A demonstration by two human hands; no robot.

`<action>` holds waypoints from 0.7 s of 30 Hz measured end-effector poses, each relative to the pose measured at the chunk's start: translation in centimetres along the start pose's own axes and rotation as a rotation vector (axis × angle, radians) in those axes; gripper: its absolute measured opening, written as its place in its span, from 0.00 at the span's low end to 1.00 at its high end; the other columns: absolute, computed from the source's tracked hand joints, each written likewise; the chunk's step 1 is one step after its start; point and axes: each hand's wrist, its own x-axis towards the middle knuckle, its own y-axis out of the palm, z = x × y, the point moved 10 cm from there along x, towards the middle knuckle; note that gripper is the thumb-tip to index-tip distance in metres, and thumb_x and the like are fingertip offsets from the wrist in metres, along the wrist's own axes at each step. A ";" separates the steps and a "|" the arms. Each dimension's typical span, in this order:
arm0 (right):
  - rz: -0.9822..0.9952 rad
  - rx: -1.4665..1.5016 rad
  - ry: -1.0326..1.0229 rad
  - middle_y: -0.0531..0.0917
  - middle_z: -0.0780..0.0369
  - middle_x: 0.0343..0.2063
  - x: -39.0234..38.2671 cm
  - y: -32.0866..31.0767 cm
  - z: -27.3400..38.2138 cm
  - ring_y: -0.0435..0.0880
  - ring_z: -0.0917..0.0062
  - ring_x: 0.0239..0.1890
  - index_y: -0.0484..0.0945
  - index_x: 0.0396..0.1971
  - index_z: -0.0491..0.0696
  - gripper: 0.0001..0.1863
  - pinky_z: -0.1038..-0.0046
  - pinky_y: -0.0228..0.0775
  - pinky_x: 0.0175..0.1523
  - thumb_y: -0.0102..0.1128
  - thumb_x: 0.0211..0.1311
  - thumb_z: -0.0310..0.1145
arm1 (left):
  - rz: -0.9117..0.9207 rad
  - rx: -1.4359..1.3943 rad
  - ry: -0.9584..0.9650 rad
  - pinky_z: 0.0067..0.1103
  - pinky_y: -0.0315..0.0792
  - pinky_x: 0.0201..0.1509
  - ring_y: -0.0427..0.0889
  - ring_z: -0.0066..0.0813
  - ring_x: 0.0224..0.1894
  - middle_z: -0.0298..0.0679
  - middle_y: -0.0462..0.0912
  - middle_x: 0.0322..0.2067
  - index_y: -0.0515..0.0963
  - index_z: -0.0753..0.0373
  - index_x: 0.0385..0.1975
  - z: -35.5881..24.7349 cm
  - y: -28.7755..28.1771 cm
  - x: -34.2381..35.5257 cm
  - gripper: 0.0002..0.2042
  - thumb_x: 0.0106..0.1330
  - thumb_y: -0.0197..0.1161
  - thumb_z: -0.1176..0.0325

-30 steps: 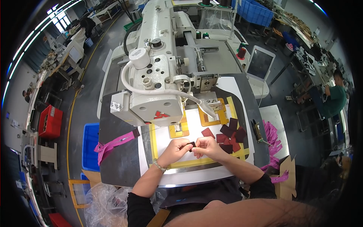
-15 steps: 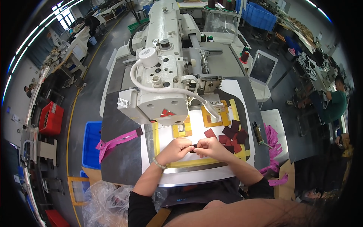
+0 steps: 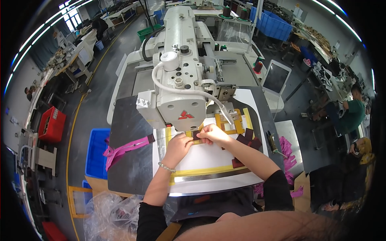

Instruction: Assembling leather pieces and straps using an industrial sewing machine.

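My right hand (image 3: 213, 135) pinches a small dark maroon fabric patch (image 3: 196, 135) over the yellow frame (image 3: 189, 134) under the head of the white sewing machine (image 3: 183, 108). My left hand (image 3: 179, 147), with a beaded bracelet at its wrist, lies just left of the patch. Its fingers are curled together, and what they hold, if anything, is hidden. Beside it on the left, a magenta strip (image 3: 128, 148) with a dark end lies across the dark table. More maroon patches (image 3: 254, 143) lie loose on the right, partly behind my right forearm.
A second yellow frame (image 3: 237, 126) sits further right on the white sheet. A thread snipper (image 3: 273, 140) lies near the table's right edge, beside piled magenta strips (image 3: 286, 150). A blue bin (image 3: 97, 152) stands at the left. Seated at the far right is a person (image 3: 356, 108).
Both hands have moved forward from the near part of the sheet to the yellow frame, the right carrying the dark patch. They are now slightly apart. My view has shifted a little.
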 end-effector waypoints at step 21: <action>-0.109 -0.189 -0.001 0.78 0.61 0.13 1.1 -0.3 0.8 0.75 0.80 0.13 0.77 0.17 0.41 0.12 0.77 0.67 0.20 0.61 0.56 0.31 | -0.069 0.327 0.086 0.28 0.74 0.36 0.78 0.33 0.35 0.37 0.74 0.29 0.80 0.62 0.36 -1.6 1.4 -1.0 0.10 0.56 0.64 0.67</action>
